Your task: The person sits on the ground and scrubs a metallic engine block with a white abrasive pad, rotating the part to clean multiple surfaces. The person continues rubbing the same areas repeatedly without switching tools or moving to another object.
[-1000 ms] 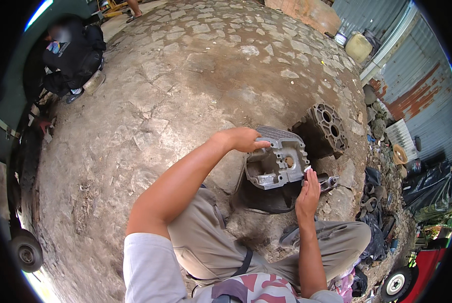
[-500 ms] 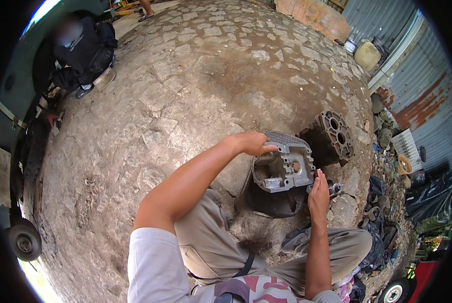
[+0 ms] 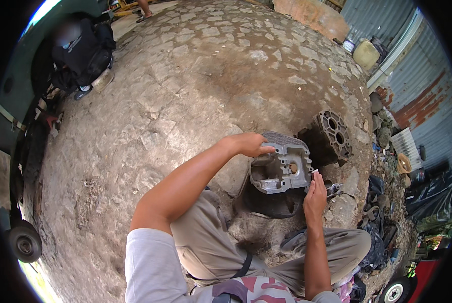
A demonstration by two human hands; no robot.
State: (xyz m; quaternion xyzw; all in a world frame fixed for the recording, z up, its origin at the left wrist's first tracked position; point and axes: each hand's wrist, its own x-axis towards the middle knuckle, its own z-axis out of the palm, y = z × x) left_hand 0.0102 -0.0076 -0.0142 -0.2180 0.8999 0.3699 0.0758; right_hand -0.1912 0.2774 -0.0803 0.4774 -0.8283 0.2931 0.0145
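Observation:
A grey cast-metal gearbox cover (image 3: pixel 281 168) with an open, ribbed inside sits tilted on top of a dark, rounded housing (image 3: pixel 271 203) in front of my knees. My left hand (image 3: pixel 252 145) is closed on the cover's upper left edge, its thumb on the rim. My right hand (image 3: pixel 315 198) is at the cover's right edge with the fingers pressed together. A small pale flat piece (image 3: pixel 315 172) shows at those fingertips; its kind is too small to tell. Just beyond the cover stands a dark metal gearbox case (image 3: pixel 332 136) with round holes in its end face.
A small metal shaft-like part (image 3: pixel 333 190) lies right of my right hand. Black plastic bags and scraps (image 3: pixel 377 227) line the right side, below a corrugated metal wall (image 3: pixel 428 101). At far left a person in dark clothes (image 3: pixel 82 55) sits low beside a green vehicle (image 3: pixel 14 86).
My right hand has shifted slightly down and left along the cover's edge. The piece at its fingertips looked reddish before and shows pale now. My left hand keeps its hold.

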